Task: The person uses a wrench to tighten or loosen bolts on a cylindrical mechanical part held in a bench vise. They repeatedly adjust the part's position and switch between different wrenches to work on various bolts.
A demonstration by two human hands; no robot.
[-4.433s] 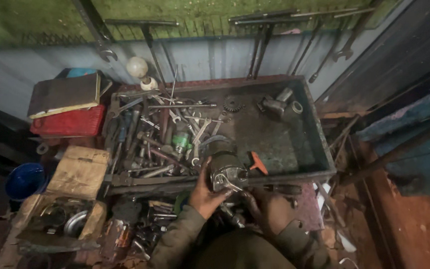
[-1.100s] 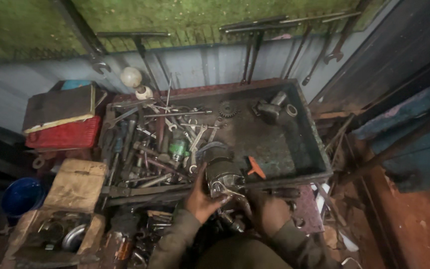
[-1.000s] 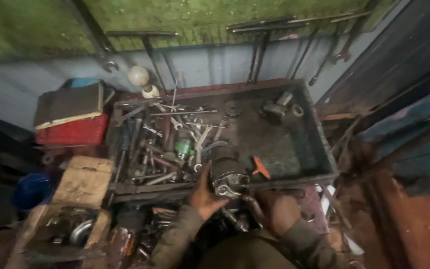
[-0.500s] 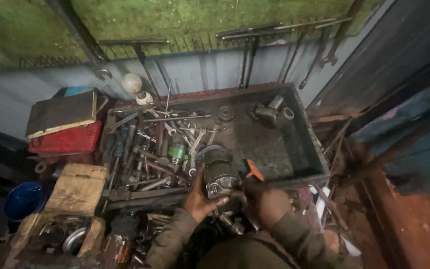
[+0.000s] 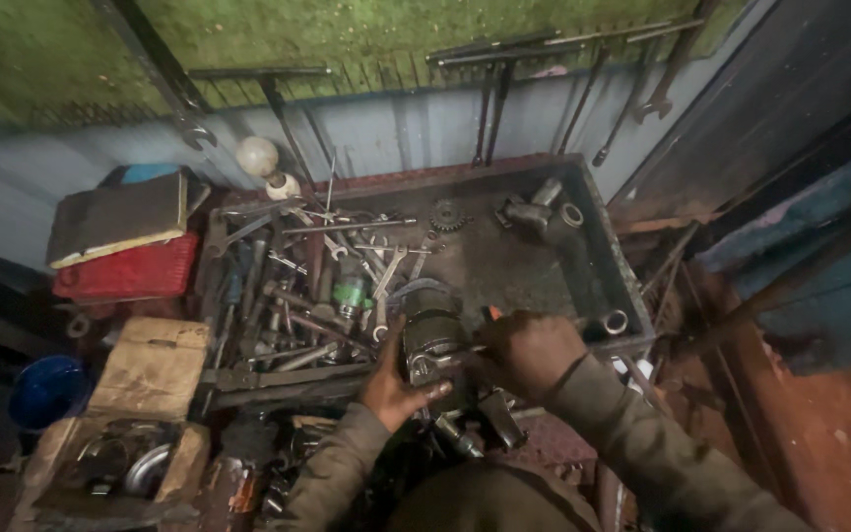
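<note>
From the head camera, the person is bracing a dark cylindrical motor-like part [image 5: 432, 340] against the near rim of the metal tray [image 5: 611, 258], probably so it cannot roll. The left hand [image 5: 394, 382] is cupping it from below, fingers spread and pressing its underside. The right hand [image 5: 527, 353] is closing around its right side; whether it is also pinching a small tool I cannot tell.

Wrenches [image 5: 366, 271] are crowding the tray's left half, hemming the part in. A sprocket [image 5: 444, 214] is lying toward the far edge, a pipe fitting [image 5: 534, 209] in the far right corner. A red box [image 5: 128, 271] is sitting beyond the tray's left edge.
</note>
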